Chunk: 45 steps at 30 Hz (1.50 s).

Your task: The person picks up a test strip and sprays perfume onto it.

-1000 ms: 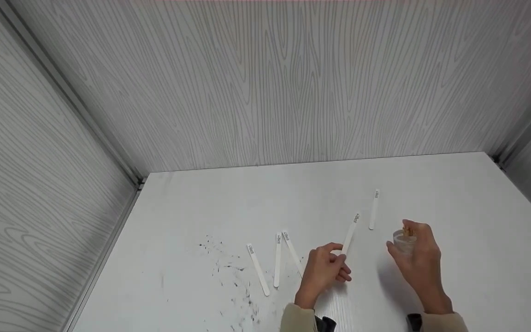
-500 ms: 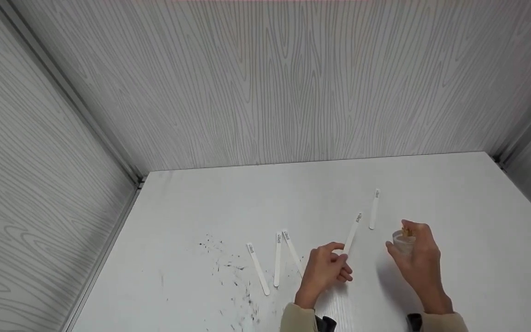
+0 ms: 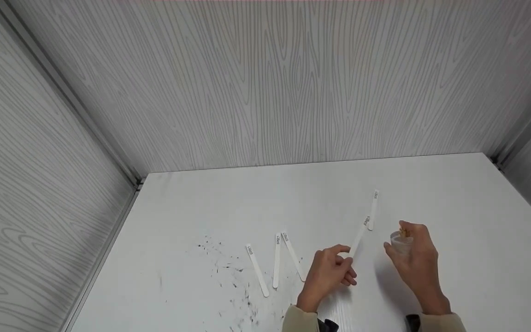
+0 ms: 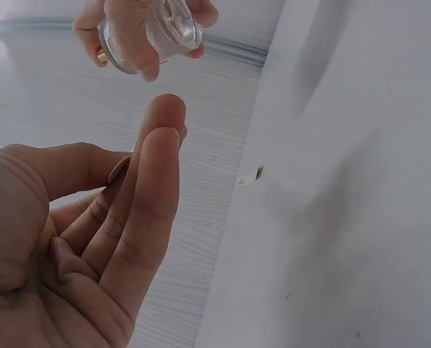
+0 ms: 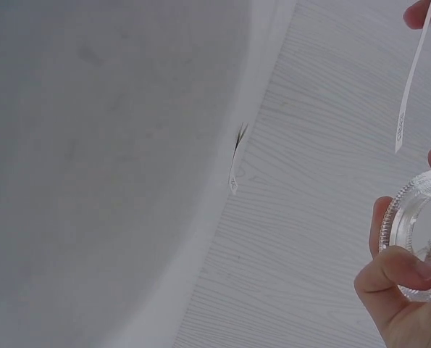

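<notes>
Head view: left hand (image 3: 327,274) pinches a white strip (image 3: 359,240) between thumb and finger; the strip slants toward one o'clock, print at its far end, too small to read. At three o'clock from that hand, the right hand (image 3: 416,265) grips a clear cup (image 3: 401,248); something orange-yellow (image 3: 405,232) shows at its rim, too small to name. A lone strip (image 3: 373,210) lies on the white table (image 3: 201,203), also at one o'clock; the pinched strip's tip appears right by its lower end, contact hard to tell. Three loose strips (image 3: 276,261) lie around nine o'clock, dark specks (image 3: 248,297) between eight and nine.

Left wrist view: thumb and finger close on the strip, seen nearly edge-on; other fingers extend. The cup, in the right fingers, is near one o'clock from this hand.

Right wrist view: fingers wrap the cup's ridged rim, toward four o'clock. The pinched strip hangs in at two o'clock, apart from the cup.
</notes>
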Each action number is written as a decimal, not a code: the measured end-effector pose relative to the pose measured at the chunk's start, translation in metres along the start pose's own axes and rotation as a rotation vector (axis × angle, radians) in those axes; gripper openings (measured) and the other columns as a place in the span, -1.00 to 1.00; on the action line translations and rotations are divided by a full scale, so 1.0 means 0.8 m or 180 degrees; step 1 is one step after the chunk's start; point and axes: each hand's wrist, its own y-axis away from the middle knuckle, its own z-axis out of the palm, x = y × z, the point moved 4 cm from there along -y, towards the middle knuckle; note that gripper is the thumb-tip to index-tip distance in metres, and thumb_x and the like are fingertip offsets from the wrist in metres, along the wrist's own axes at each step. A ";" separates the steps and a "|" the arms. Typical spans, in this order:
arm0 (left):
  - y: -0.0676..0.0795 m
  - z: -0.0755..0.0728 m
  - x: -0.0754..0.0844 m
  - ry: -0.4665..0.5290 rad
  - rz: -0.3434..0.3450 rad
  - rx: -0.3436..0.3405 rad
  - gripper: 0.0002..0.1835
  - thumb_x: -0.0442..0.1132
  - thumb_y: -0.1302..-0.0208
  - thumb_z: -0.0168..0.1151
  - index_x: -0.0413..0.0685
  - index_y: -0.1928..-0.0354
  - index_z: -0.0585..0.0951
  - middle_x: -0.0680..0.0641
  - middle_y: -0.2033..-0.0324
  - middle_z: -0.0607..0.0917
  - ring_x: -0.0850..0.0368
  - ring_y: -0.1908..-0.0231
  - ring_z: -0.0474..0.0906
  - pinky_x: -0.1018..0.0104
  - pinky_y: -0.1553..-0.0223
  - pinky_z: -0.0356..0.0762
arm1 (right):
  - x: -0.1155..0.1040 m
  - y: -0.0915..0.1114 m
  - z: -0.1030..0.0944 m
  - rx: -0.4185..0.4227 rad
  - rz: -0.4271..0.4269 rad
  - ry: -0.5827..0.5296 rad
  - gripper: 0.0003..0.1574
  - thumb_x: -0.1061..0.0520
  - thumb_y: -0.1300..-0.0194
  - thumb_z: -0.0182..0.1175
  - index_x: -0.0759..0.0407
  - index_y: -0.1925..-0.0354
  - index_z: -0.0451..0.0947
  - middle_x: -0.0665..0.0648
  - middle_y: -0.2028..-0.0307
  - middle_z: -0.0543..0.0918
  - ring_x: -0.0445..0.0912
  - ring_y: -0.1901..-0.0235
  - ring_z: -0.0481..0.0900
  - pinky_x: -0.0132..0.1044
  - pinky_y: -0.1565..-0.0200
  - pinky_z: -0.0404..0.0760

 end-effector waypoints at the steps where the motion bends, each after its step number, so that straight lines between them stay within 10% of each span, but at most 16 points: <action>1: 0.000 0.001 0.000 0.0001 0.0012 -0.0013 -0.68 -0.46 -0.43 0.16 -0.40 -0.17 0.57 -0.09 0.59 0.73 0.07 0.62 0.71 0.32 0.53 0.68 | 0.000 0.001 0.000 0.0000 -0.0002 0.0012 -0.25 0.59 0.15 0.45 0.47 -0.05 0.40 0.41 0.08 0.59 0.23 0.14 0.56 0.27 0.19 0.51; 20: -0.003 0.003 -0.008 0.0027 0.0010 -0.0078 -0.68 -0.47 -0.43 0.16 -0.41 -0.17 0.56 -0.10 0.59 0.72 0.04 0.60 0.72 0.34 0.54 0.68 | -0.003 0.002 0.002 0.0062 -0.0032 0.0066 -0.33 0.59 0.11 0.40 0.50 -0.02 0.40 0.41 0.13 0.56 0.22 0.15 0.56 0.25 0.18 0.53; 25: -0.003 0.003 -0.010 0.0027 0.0033 -0.0071 -0.69 -0.47 -0.43 0.16 -0.42 -0.16 0.56 -0.10 0.59 0.73 0.05 0.60 0.72 0.35 0.54 0.67 | -0.003 0.001 0.000 0.0088 0.0078 0.0048 -0.32 0.58 0.08 0.41 0.49 -0.05 0.40 0.40 0.09 0.57 0.20 0.11 0.56 -0.23 -0.02 0.52; 31: -0.003 0.007 -0.011 0.0012 0.0017 -0.0075 -0.69 -0.47 -0.43 0.16 -0.43 -0.16 0.56 -0.10 0.59 0.73 0.04 0.61 0.72 0.35 0.54 0.67 | 0.000 0.001 0.000 0.0066 0.0206 -0.0007 -0.30 0.62 0.10 0.40 0.51 -0.04 0.38 0.46 0.08 0.55 0.30 0.10 0.57 0.32 0.12 0.52; 45: -0.002 -0.002 -0.012 0.0058 0.0037 0.0027 -0.68 -0.47 -0.44 0.15 -0.42 -0.17 0.55 -0.11 0.57 0.73 0.02 0.59 0.72 0.34 0.52 0.68 | 0.001 -0.001 -0.004 0.0123 0.0196 0.0090 -0.28 0.65 0.16 0.38 0.53 -0.03 0.41 0.46 0.09 0.55 0.27 0.08 0.58 0.23 0.12 0.53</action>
